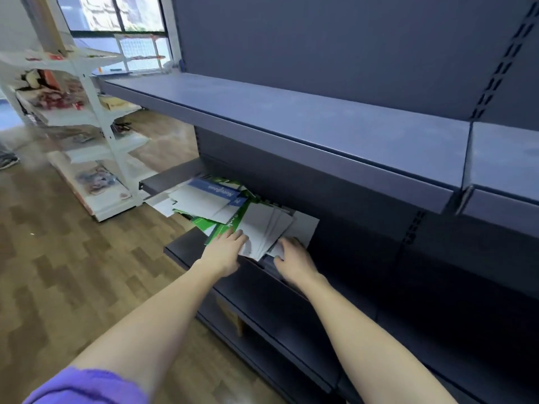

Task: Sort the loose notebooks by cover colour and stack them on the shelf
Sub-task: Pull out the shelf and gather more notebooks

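On the lower dark shelf (186, 246) of a tall grey-blue shelving unit (320, 118) lies a loose, fanned pile of notebooks (221, 205). Most of them show white faces, several have green covers (214, 228), and one near the top of the pile has a blue cover (215, 189) with white lettering on it. The pile spreads from the left end of the shelf toward the middle, and some notebooks stick out over the front edge.

Both bare arms of the person reach forward to the near end of this pile. The left hand (226, 250) lies on the white notebooks (262, 228) with its fingers straight and spread flat, so it presses on them and does not grip anything. The right hand (293, 259) is just beside it, at the right edge of the same white notebooks; its fingers are bent and touch the sheets, but whether they really grasp one cannot be told (the fingertips are blurred). A purple sleeve (87, 386) shows at the bottom left corner.

Above the pile, the wide upper shelf (291, 123) of the unit carries no notebooks. To the left stands a white rack (96, 112) with mixed goods on its levels, on a wooden floor (73, 272). Behind it is a window (116, 13).
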